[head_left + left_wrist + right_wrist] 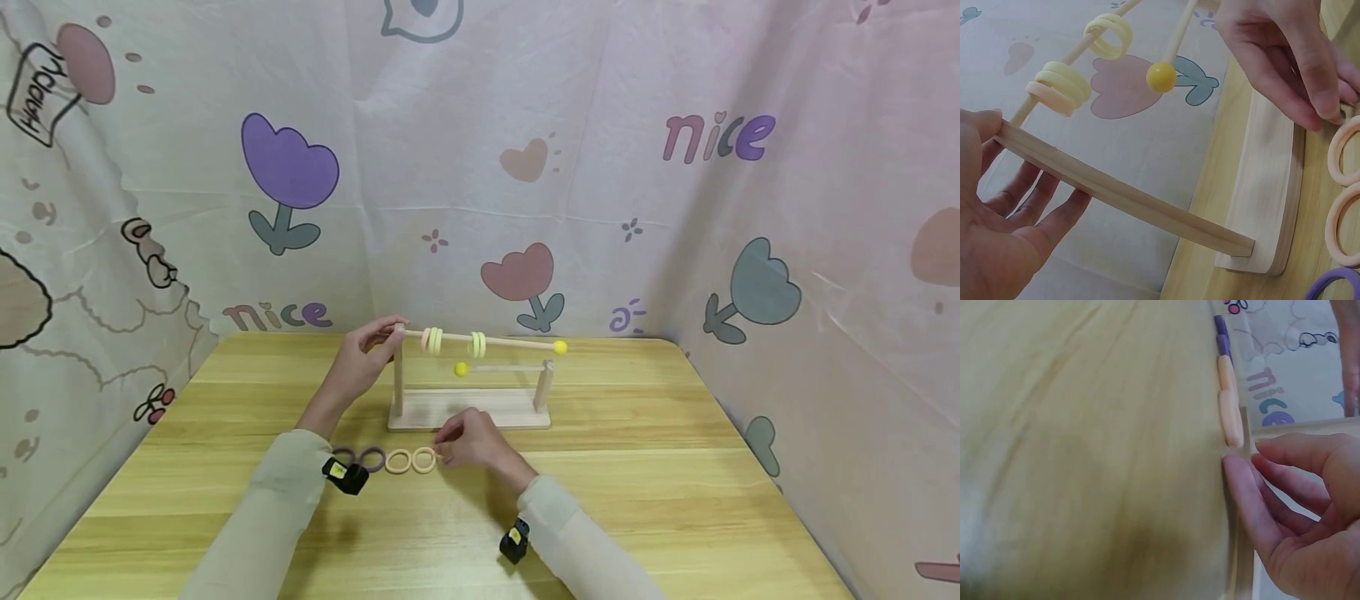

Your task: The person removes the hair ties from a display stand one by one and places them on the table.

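Note:
A wooden ring stand (468, 408) has two posts and two rods tipped with yellow balls. My left hand (362, 358) holds the top of its taller left post (1116, 190), thumb above and fingers beneath. On the upper rod (517, 342) hang a peach ring (1050, 100) and several pale yellow rings (1110, 37). The lower rod (510, 368) carries no ring. In front of the base, my right hand (476, 442) has its fingertips beside the end peach ring (423, 460). Whether they pinch something small is unclear. Another peach ring (398, 462) and two purple rings (372, 458) continue the row leftward.
The stand is on a wood-grain table (675, 500). A patterned cloth (600, 183) hangs behind and at both sides. Each wrist wears a small black camera (513, 542); the left one partly covers the far purple ring in the head view.

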`<state>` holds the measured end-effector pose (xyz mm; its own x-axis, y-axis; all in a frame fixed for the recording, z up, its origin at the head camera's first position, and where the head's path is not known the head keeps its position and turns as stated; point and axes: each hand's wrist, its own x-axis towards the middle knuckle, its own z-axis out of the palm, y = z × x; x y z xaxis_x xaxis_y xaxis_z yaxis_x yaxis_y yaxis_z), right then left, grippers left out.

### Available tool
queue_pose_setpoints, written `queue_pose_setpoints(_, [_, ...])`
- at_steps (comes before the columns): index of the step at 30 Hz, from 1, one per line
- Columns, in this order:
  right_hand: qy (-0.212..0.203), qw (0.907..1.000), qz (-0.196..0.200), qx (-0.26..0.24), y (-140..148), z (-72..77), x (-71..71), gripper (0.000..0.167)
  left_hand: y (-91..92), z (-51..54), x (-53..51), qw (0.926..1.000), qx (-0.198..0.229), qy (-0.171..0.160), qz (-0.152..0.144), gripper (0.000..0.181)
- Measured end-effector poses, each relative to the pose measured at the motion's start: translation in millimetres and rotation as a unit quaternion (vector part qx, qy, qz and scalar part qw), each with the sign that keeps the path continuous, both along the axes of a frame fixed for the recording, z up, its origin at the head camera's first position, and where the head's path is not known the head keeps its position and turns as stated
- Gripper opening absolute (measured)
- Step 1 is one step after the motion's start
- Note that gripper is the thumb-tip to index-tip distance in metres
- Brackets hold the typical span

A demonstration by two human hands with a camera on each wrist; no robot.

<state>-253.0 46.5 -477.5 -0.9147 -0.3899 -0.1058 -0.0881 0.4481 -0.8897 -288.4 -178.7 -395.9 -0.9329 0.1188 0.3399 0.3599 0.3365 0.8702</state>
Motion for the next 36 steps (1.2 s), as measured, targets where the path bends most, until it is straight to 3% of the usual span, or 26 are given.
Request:
queue_pose_setpoints(5, [0.052,0.9985,0.006,0.012,11.8,11.7,-2.6,0.004,0.3,-0.1,-0.4,1.0000,-0.003,0.002,0.001,0.037])
queue_pose_setpoints(9, [0.129,0.9908,-0.004,0.040,21.9,25.3,-5.7,0.004,0.3,1.2,0.2,1.0000,-0.005,0.003,-0.001,0.037])
queue_pose_setpoints(12, [0.163,0.9853,-0.025,0.045,29.1,35.1,-8.5,0.005,0.5,1.8,0.3,1.0000,-0.005,0.003,-0.002,0.037])
queue_pose_setpoints(17, [0.186,0.9795,-0.076,0.017,38.1,53.2,-11.7,0.005,0.6,0.9,-0.6,1.0000,0.002,0.002,-0.005,0.038])
queue_pose_setpoints(22, [0.220,0.9677,-0.122,-0.010,43.0,67.4,-12.6,0.004,0.3,0.3,-0.6,1.0000,0.000,0.001,-0.005,0.037])
queue_pose_setpoints(31, [0.287,0.9409,-0.171,-0.058,43.6,75.5,-19.0,0.011,0.1,0.6,0.3,1.0000,0.000,0.004,-0.003,0.038])
queue_pose_setpoints(36, [0.294,0.9341,-0.180,-0.092,42.7,77.4,-21.8,0.013,0.3,0.8,0.7,1.0000,0.001,0.002,-0.003,0.037])
